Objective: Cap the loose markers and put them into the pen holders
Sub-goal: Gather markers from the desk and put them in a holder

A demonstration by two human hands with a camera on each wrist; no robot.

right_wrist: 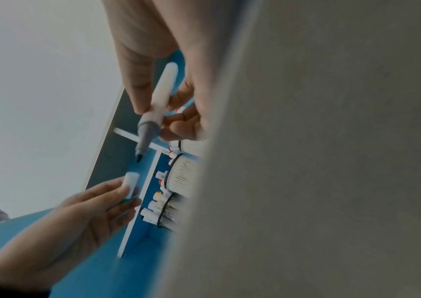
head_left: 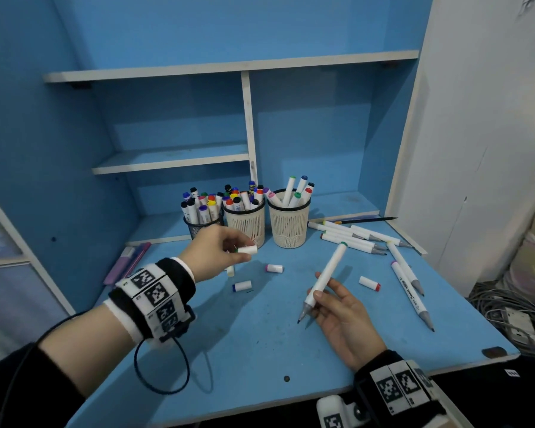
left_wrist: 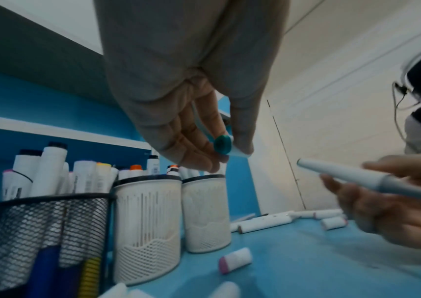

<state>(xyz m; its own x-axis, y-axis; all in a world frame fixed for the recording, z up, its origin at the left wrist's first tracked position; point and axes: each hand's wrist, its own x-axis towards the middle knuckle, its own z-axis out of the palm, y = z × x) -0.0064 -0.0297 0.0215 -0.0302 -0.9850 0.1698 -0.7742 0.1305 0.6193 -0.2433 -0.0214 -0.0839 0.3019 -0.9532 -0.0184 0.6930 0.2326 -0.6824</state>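
Nearest the desk's (head_left: pixel 260 350) front edge, the right hand (head_left: pixel 343 319) pinches an uncapped marker (head_left: pixel 325 279), tip toward the person. Further in, the left hand (head_left: pixel 217 251) pinches a green-ended cap (head_left: pixel 247 250) between thumb and fingers, apart from the marker. Loose caps (head_left: pixel 274 268) lie between. Three pen holders (head_left: pixel 288 222) stand near the back edge, uncapped markers (head_left: pixel 352 239) toward the right corner.

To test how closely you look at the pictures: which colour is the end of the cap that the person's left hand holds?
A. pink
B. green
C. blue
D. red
B: the left wrist view shows the left hand pinching a white cap whose closed end is teal green, while the pink-ended cap, the red-ended cap and the blue-ended cap lie on the desk.
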